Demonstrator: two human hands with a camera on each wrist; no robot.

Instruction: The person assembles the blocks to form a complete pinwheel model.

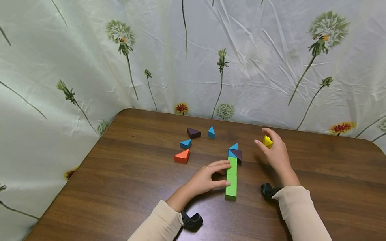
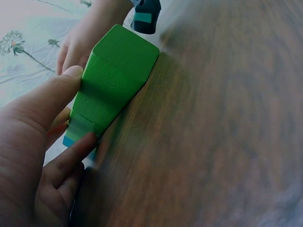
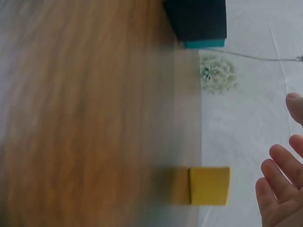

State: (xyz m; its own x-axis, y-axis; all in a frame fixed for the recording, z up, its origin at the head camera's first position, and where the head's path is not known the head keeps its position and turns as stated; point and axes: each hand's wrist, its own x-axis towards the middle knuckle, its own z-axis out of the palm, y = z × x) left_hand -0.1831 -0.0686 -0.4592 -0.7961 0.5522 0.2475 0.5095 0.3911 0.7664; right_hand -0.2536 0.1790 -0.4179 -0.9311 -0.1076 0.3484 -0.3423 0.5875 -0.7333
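Two green blocks lie end to end on the table. At their far end sit two blue triangular blocks, with a dark purple triangular block against them. My left hand rests at the left side of the green row, thumb and fingertips touching it. In the left wrist view, the green blocks stretch away beyond the thumb. My right hand hovers around a yellow block, fingers spread. The right wrist view shows the yellow block standing apart from the fingers.
Left of the row lie loose triangular blocks: a dark purple one, two blue ones, one of them upright-looking, and an orange-red one. A flowered curtain hangs behind the wooden table. Each wrist wears a small black camera.
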